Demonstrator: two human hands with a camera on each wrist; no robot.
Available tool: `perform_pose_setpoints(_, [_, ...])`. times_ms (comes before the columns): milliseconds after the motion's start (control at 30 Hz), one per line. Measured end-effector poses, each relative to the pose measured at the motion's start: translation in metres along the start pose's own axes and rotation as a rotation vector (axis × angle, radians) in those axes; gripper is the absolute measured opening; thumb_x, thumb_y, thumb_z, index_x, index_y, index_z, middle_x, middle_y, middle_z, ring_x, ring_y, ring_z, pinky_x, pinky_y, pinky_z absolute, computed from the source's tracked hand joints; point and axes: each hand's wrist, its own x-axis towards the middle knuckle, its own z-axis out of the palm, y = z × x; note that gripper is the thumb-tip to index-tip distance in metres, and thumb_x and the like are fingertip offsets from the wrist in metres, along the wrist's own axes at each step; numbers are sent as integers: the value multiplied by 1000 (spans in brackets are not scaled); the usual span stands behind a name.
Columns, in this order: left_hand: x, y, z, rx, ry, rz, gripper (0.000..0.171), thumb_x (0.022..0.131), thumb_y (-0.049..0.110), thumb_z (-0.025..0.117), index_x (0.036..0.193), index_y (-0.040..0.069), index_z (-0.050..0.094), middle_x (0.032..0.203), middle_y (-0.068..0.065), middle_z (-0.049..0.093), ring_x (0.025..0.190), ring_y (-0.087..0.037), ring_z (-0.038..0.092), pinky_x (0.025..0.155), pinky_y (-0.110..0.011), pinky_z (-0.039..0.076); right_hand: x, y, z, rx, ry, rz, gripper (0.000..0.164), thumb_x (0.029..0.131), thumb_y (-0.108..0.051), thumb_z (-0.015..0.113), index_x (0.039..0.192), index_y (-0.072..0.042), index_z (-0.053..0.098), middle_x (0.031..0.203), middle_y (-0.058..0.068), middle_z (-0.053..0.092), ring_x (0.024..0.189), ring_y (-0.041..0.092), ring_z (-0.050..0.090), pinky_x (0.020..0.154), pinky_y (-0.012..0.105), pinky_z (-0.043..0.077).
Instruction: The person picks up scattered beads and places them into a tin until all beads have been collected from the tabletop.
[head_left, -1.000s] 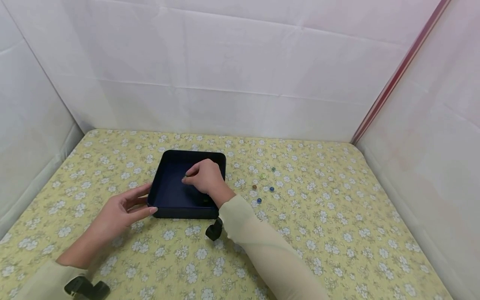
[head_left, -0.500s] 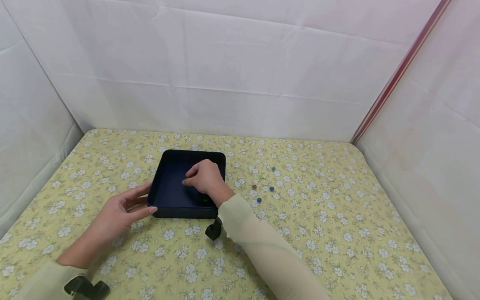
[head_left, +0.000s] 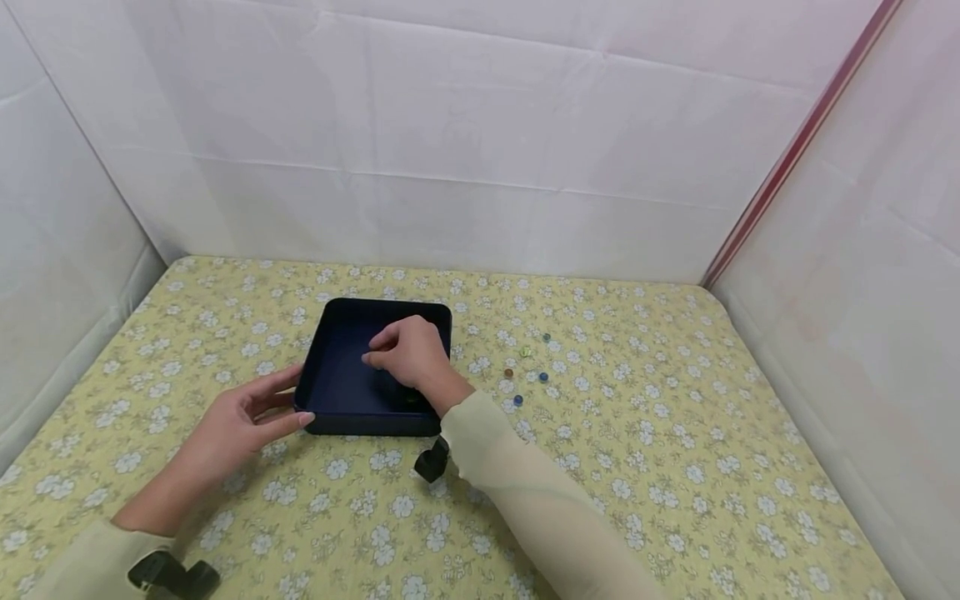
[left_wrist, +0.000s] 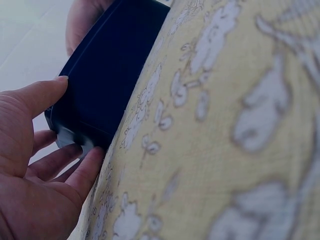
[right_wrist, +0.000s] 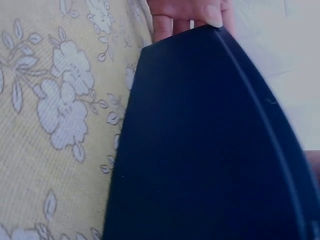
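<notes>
A dark navy square tray (head_left: 348, 424) with raised walls sits on the cloth, left of centre in the head view. My left hand (head_left: 238, 421) holds its front left corner, with the thumb (left_wrist: 47, 95) on the front wall and the fingers along the left side. Inside the tray, my right hand (head_left: 411, 354) is held low over the floor, thumb and index finger pinched on a small marble, which the fingertips hide. A yellowish marble (head_left: 411, 398) shows on the tray floor beneath my right wrist. The tray wall hides the right fingers in the right wrist view.
Right of the tray, several marbles lie loose: an orange one (head_left: 508, 373), a blue one (head_left: 543, 377), another blue one (head_left: 518, 401) and greenish ones farther back. A flowered yellow cloth (head_left: 675, 433) covers the table. White sheeting (head_left: 450, 142) encloses the back and sides.
Both hands and the tray stay nearly in place. A small marble glimpsed between the right fingertips a second ago no longer shows there.
</notes>
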Motion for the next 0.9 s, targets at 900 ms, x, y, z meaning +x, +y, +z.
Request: perform_pose_setpoints(900, [-1, 0, 0, 22, 15, 13, 74, 98, 32, 72, 161, 18, 36, 160, -18, 43, 111, 22, 51, 85, -16, 56, -29, 26, -45, 122, -28, -273, 28, 95, -30, 77, 118, -15, 79, 108, -1, 69, 88, 11, 65, 76, 26, 56])
